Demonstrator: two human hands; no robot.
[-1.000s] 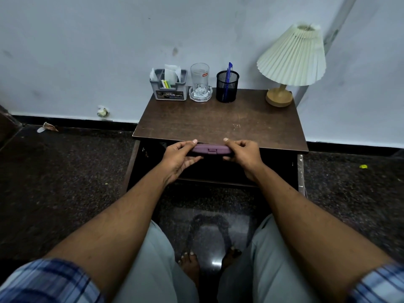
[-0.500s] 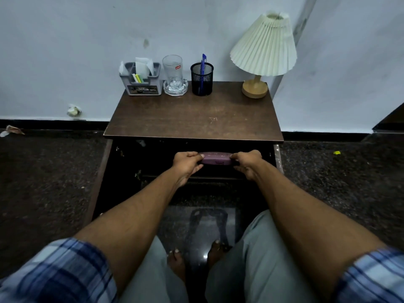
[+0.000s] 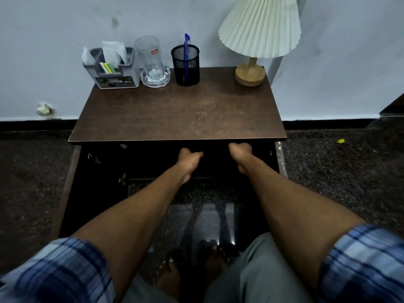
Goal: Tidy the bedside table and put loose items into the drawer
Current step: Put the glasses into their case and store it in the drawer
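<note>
Closest in, plaid sleeves (image 3: pixel 61 272) and bare forearms stretch forward over the knees. The left hand (image 3: pixel 189 157) and right hand (image 3: pixel 240 150) reach into the dark drawer (image 3: pixel 218 162) just under the front edge of the bench (image 3: pixel 175 114); the fingers curl inward, but what they grip is lost in shadow, so I cannot tell. Along the back edge stand a grey organiser (image 3: pixel 113 71), a glass (image 3: pixel 150 60) on a clear dish, a black mesh cup (image 3: pixel 185 66) holding a blue pen (image 3: pixel 186 51), and a pleated lamp (image 3: pixel 258 36).
</note>
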